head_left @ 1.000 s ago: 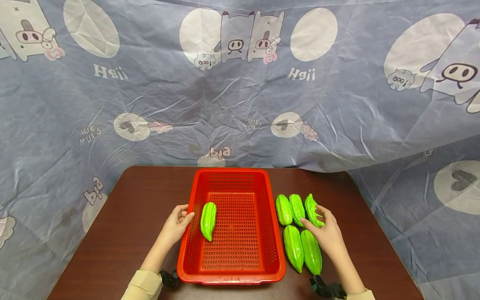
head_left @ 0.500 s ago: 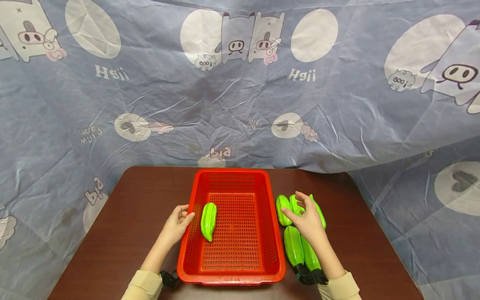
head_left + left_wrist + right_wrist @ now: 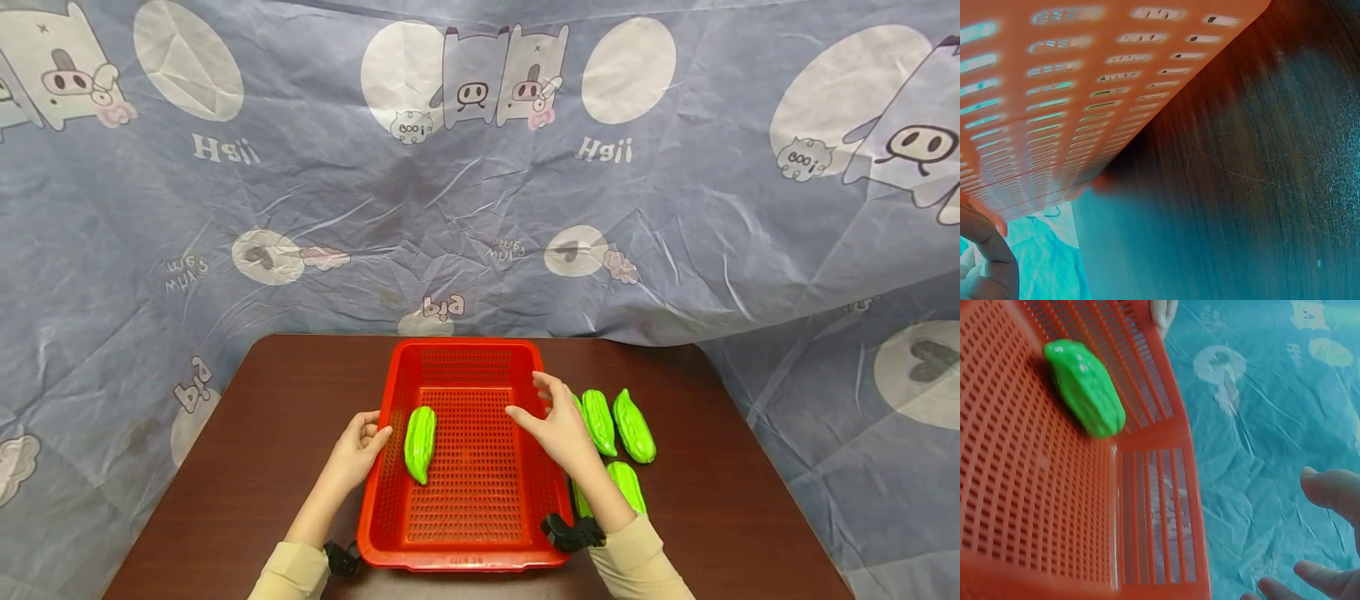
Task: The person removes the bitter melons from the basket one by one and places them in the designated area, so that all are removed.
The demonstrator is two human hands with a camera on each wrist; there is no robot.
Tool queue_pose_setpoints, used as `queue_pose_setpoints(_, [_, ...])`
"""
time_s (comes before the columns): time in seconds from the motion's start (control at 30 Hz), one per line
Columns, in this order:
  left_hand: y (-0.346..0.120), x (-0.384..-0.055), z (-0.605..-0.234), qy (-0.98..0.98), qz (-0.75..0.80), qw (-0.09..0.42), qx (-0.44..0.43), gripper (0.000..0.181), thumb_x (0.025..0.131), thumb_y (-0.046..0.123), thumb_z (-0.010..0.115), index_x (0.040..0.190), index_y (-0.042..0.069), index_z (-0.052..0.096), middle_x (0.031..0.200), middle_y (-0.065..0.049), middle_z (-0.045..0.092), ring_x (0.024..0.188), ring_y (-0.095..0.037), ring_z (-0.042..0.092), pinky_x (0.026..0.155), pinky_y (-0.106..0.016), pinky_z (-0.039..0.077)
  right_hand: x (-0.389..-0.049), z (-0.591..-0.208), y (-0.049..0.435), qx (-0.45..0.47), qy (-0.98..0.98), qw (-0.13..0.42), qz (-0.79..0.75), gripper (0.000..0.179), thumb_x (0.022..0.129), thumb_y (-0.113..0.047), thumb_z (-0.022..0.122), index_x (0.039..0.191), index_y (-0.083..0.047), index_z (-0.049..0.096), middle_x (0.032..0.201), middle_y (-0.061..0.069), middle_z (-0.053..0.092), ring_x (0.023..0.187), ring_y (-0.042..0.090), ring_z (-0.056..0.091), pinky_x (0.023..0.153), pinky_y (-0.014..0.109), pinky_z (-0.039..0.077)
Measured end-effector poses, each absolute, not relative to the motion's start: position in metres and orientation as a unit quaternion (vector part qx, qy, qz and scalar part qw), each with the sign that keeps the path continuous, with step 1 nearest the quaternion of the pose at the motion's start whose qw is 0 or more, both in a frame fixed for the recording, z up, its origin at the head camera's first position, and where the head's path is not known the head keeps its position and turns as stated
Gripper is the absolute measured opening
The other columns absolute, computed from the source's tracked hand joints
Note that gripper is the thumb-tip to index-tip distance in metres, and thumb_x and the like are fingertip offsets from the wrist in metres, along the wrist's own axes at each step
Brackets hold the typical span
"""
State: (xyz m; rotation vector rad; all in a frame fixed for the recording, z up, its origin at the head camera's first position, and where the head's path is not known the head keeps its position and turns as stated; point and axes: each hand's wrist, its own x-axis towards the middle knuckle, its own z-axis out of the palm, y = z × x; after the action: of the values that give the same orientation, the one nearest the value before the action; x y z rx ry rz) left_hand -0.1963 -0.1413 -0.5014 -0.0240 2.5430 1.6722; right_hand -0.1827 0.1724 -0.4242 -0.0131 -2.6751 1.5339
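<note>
A red plastic basket (image 3: 465,467) with slotted walls stands on the table. One glossy green bitter melon (image 3: 420,444) lies inside it near the left wall, and shows too in the right wrist view (image 3: 1087,387). My left hand (image 3: 355,450) pinches the basket's left rim between thumb and fingers. Over the right rim hovers my right hand (image 3: 564,429), holding nothing, its thumb and fingers spread apart. Several more bitter melons lie to the right of the basket, including a curved one (image 3: 633,427) and one beside it (image 3: 599,421); my right hand and forearm partly hide others.
The dark brown wooden table (image 3: 285,383) carries everything. A grey-blue cloth (image 3: 465,183) printed with cartoon pigs hangs behind and beside the table. A black strap device sits at each wrist, the right one (image 3: 572,533) in front of the basket's near right corner.
My right hand has moved left from above the melons to over the basket's right rim, its fingers still apart. The left hand keeps its grip and the basket stays put.
</note>
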Motion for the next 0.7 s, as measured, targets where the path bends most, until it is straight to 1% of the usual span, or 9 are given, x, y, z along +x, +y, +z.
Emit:
queue_pose_setpoints(0.17, [-0.141, -0.194, -0.503, 0.829, 0.558, 0.035, 0.005, 0.045, 0.099, 0.018, 0.060, 0.135, -0.006, 0.045, 0.103, -0.017, 0.062, 0.078, -0.015, 0.060, 0.067, -0.026, 0.050, -0.190, -0.427, 0.152, 0.007, -0.868, 0.026, 0.496, 0.073, 0.085, -0.028, 0.078, 0.144, -0.005, 0.042, 0.143, 0.014, 0.047, 0.128, 0.034, 0.047, 0.104, 0.050, 0.042])
queue_pose_setpoints(0.33, [-0.140, -0.192, -0.503, 0.827, 0.561, 0.014, 0.031, 0.050, 0.099, 0.025, 0.061, 0.132, -0.009, 0.044, 0.098, -0.016, 0.061, 0.074, -0.013, 0.059, 0.063, -0.028, 0.050, -0.195, -0.430, 0.138, 0.016, -0.874, 0.022, 0.484, 0.072, 0.085, -0.031, 0.078, 0.144, -0.007, 0.044, 0.139, 0.014, 0.050, 0.128, 0.035, 0.048, 0.100, 0.052, 0.045])
queue_pose_setpoints(0.57, [-0.141, -0.196, -0.501, 0.833, 0.552, 0.044, -0.005, 0.046, 0.100, 0.019, 0.059, 0.137, -0.004, 0.044, 0.104, -0.016, 0.061, 0.078, -0.014, 0.058, 0.067, -0.025, 0.049, -0.202, -0.433, 0.122, 0.025, -0.874, 0.009, 0.485, 0.072, 0.085, -0.036, 0.077, 0.144, -0.009, 0.045, 0.137, 0.015, 0.050, 0.128, 0.035, 0.049, 0.100, 0.054, 0.044])
queue_pose_setpoints(0.7, [-0.141, -0.196, -0.501, 0.836, 0.547, 0.047, -0.008, 0.046, 0.100, 0.018, 0.059, 0.138, -0.004, 0.044, 0.105, -0.016, 0.061, 0.078, -0.014, 0.057, 0.067, -0.025, 0.047, -0.205, -0.437, 0.112, 0.028, -0.875, 0.003, 0.482, 0.072, 0.085, -0.036, 0.077, 0.143, -0.009, 0.045, 0.137, 0.015, 0.050, 0.128, 0.035, 0.049, 0.099, 0.054, 0.045])
